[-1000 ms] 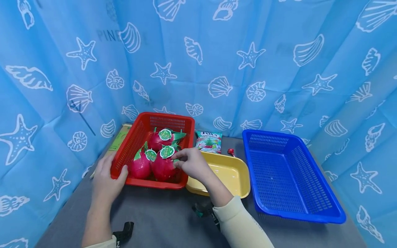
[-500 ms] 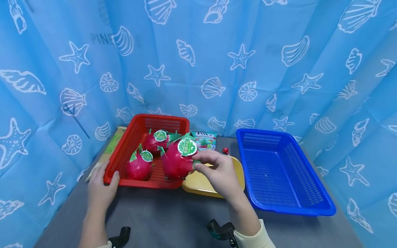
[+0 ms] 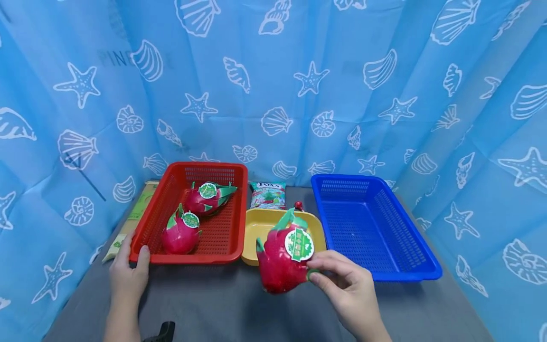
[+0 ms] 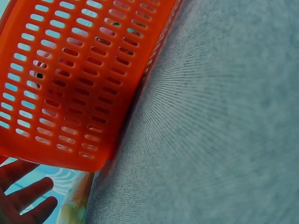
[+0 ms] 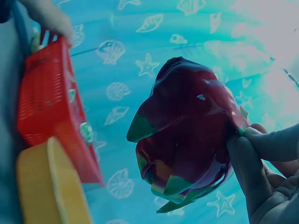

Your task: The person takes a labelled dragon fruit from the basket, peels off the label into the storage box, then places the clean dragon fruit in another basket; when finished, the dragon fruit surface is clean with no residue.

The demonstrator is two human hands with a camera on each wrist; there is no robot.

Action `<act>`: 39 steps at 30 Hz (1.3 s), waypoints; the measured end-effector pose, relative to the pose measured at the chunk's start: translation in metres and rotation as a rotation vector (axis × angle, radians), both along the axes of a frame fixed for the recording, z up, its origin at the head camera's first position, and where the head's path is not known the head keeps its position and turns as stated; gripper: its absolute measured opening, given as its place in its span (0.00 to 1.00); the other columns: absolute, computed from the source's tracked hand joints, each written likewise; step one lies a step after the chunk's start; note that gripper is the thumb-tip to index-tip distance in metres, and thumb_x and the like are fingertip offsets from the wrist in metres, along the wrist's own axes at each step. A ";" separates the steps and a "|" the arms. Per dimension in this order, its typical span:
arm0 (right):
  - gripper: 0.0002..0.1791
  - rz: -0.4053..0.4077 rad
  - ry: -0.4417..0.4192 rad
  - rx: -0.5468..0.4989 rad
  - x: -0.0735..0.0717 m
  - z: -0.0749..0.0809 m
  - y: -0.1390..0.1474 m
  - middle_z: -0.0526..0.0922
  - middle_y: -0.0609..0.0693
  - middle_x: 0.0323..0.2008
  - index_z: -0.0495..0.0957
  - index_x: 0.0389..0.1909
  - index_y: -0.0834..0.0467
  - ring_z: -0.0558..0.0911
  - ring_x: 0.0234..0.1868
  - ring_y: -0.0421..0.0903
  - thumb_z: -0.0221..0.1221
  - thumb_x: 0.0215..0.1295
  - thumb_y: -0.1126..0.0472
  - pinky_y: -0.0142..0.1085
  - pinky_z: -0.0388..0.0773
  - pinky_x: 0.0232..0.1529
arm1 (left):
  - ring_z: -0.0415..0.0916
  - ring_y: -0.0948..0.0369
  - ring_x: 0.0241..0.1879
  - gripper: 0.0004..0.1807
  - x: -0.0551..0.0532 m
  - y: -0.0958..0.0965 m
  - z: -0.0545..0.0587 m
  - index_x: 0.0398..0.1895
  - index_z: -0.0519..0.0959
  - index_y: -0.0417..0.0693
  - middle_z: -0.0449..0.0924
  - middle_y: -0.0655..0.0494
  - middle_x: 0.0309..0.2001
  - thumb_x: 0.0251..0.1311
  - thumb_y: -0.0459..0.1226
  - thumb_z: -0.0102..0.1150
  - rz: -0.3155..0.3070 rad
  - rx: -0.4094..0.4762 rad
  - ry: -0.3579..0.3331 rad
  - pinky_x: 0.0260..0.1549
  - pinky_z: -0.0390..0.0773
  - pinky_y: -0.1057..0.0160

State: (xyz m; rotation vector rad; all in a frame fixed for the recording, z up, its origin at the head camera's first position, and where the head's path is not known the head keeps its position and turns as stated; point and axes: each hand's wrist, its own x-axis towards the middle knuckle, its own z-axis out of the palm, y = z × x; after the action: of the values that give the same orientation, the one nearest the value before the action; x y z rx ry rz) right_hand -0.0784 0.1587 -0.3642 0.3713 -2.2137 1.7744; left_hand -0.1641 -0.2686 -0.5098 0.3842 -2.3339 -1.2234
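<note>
Right hand point(image 3: 348, 287) has a dragon fruit point(image 3: 278, 266) pinched by a green-tipped scale point(image 3: 313, 274), mid-air in front of the yellow tray point(image 3: 256, 232). Left hand point(image 3: 128, 274) just rests at the near-left corner of the red basket point(image 3: 220, 237), fingers loosely spread. Two more dragon fruits point(image 3: 180, 239) sit in there, stickers on, and there's a blue basket point(image 3: 354, 232) off right.

- Head view: bright, even light; soft shadow on the surface point(image 3: 205, 304).
- Right wrist view: glare bleaches the curtain point(image 5: 261, 42) at upper right; backlit dragon fruit point(image 5: 187, 107) looks dark.
- Left wrist view: dimmer, blurry towards the right.
</note>
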 end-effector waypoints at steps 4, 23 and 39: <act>0.13 -0.026 -0.098 0.003 0.024 -0.016 0.010 0.86 0.55 0.42 0.87 0.43 0.62 0.86 0.42 0.48 0.69 0.57 0.76 0.41 0.86 0.38 | 0.67 0.45 0.66 0.37 0.000 0.001 -0.001 0.82 0.57 0.60 0.67 0.47 0.72 0.72 0.40 0.56 0.017 0.001 0.008 0.52 0.75 0.32; 0.14 -0.304 -0.443 0.016 0.050 -0.109 0.019 0.86 0.58 0.41 0.87 0.45 0.69 0.85 0.34 0.43 0.71 0.58 0.72 0.34 0.85 0.34 | 0.68 0.40 0.66 0.35 -0.001 0.002 -0.002 0.81 0.59 0.55 0.68 0.42 0.72 0.72 0.40 0.55 0.020 -0.007 0.039 0.53 0.74 0.32; 0.13 -0.245 -0.483 -0.048 0.028 -0.114 -0.007 0.86 0.57 0.39 0.88 0.42 0.66 0.86 0.35 0.44 0.74 0.55 0.69 0.34 0.85 0.38 | 0.59 0.42 0.70 0.32 0.008 0.004 0.020 0.68 0.75 0.38 0.70 0.39 0.67 0.57 0.38 0.64 0.102 -0.237 0.311 0.64 0.66 0.35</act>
State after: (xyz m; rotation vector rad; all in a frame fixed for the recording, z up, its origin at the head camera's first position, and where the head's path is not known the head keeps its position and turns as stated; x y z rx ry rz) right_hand -0.0504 0.1517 -0.4784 -0.3662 -2.3822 1.9234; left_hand -0.1565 -0.2645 -0.4900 0.2113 -2.1296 -0.8755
